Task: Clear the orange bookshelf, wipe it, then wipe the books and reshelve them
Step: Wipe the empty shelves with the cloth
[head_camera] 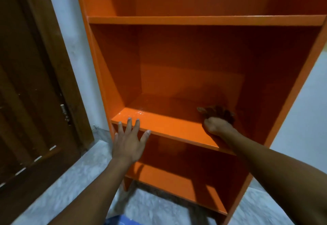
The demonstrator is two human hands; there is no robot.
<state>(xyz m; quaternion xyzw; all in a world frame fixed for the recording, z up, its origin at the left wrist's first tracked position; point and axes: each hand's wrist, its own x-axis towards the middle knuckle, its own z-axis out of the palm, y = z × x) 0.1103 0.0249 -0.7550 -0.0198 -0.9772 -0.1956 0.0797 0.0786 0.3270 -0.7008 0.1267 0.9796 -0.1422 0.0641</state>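
Observation:
The orange bookshelf (203,20) fills the view, and no books stand on any of its boards. My left hand (129,141) has its fingers spread and straight, with the fingertips resting on the front edge of the middle shelf board (168,127). My right hand (218,125) reaches onto the same board at its right side and grips a dark brown cloth (216,112) bunched against the board. A patch of pale specks (139,112) lies on the board's left part.
A dark wooden door (30,101) stands to the left, with a strip of white wall (74,51) between it and the shelf. The grey speckled floor (74,177) lies below. Something blue (122,222) shows at the bottom edge.

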